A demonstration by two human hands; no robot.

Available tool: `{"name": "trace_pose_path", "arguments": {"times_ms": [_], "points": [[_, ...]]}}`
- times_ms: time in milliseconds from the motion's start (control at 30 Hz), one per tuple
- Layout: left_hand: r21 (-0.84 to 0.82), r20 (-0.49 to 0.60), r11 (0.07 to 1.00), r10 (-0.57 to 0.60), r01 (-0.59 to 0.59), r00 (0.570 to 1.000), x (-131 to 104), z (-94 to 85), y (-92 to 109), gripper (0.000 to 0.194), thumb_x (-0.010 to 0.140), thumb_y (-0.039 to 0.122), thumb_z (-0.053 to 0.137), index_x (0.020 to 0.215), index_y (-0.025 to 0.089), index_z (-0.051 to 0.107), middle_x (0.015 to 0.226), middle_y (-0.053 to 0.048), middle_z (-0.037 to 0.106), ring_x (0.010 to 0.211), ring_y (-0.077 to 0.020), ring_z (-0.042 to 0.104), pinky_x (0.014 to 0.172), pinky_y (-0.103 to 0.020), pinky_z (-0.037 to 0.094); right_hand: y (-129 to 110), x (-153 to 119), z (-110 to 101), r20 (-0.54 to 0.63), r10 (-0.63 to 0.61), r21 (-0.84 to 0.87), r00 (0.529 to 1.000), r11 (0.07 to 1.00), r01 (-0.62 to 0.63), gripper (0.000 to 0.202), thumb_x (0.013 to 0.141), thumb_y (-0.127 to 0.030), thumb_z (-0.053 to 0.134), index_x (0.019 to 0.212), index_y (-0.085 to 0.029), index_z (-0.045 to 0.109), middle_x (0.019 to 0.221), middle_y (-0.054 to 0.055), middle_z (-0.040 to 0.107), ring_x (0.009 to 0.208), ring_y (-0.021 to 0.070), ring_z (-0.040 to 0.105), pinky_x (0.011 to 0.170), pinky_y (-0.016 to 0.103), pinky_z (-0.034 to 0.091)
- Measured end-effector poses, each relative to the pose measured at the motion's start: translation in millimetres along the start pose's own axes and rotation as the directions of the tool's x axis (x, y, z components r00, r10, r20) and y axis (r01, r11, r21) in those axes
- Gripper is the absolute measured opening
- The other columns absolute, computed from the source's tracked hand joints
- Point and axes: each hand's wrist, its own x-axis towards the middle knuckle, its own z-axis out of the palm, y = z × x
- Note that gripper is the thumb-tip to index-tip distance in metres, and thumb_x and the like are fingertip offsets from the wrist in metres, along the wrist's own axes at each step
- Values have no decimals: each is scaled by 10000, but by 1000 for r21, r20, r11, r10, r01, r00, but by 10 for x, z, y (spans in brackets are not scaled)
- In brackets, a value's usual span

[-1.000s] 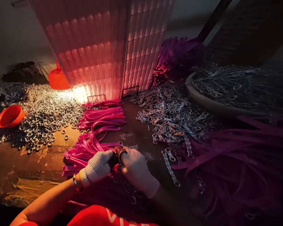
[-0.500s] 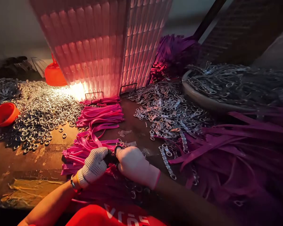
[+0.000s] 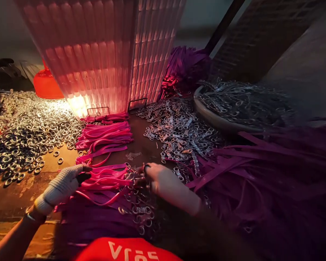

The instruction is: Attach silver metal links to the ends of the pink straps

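Flanking pink straps point(image 3: 105, 175), left hand point(image 3: 63, 184) narrowly parted, right hand point(image 3: 170, 185) curled near metal links point(image 3: 143, 210), its hold unclear.

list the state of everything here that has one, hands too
left hand: gloved, fingers and thumb slightly apart
right hand: gloved, fingers bent, grip unclear
pink straps: lying in loose bunches
purple straps: heaped, in shadow
metal rings: loose, spread in a heap
lamp: lit
ribbed panel: standing, partly lit
basin: filled with metal pieces
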Motion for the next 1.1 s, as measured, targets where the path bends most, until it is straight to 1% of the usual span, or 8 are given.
{"name": "trace_pose_path", "arguments": {"times_ms": [100,167,267,367,567,733,933,1100], "points": [[-310,44,937,-157,163,987,-58,227,6,425,813,547,705,1022,178,729,854,-58,693,522,-91,459,434,-196,303,416,230,100,-29,312,-188,950,931,-312,223,898,-172,554,1040,-112,715,1006,174,721,981,282,661,758,332,420],[-576,185,745,-281,336,942,-67,424,64,524,835,621,646,1077,159,691,920,-80,687,532,-83,486,421,-183,317,554,396,232,-37,397,-252,917,884,-393,224,880,-123,542,974,-52,732,936,231,712,959,343,661,731,369,410],[-761,397,436,-273,481,876,-54,620,180,587,846,663,608,1101,136,659,1148,-155,660,933,-212,657,725,-300,554,548,529,452,-54,373,-275,926,886,-373,279,890,-68,468,969,-30,733,949,264,692,984,361,643,737,384,392],[-799,464,341,-175,496,868,-90,681,277,557,852,638,610,1084,134,658,1228,-170,639,1187,-295,596,984,-440,515,477,509,591,-102,387,-281,917,873,-399,285,902,-98,461,978,-25,725,982,278,670,1003,368,619,738,389,383],[-698,378,588,-183,410,907,-229,691,274,308,767,265,775,1033,136,688,1023,-117,702,913,-228,702,730,-314,577,507,375,605,-193,405,-287,894,848,-446,231,857,-224,603,955,-52,721,1004,255,645,993,371,583,738,398,389],[-618,310,678,-255,398,916,-272,718,118,354,821,375,751,1060,143,631,761,-44,675,436,-91,540,344,-173,331,679,119,602,-107,369,-311,923,870,-383,200,845,-157,569,947,-71,718,1044,219,651,994,346,597,727,378,399],[-436,289,838,-213,327,933,-282,815,167,389,906,480,636,719,159,521,457,40,463,358,-52,308,342,-176,195,821,-99,584,-102,443,-273,891,849,-453,216,866,-169,538,951,-103,726,1044,191,671,1017,312,590,733,353,408],[-410,338,855,-180,316,924,-247,972,192,373,876,458,689,722,156,534,480,46,472,395,-46,328,380,-175,206,670,332,629,-173,566,-145,806,795,-589,228,863,-171,574,977,-40,722,1010,257,670,1013,358,607,783,397,425]]}}
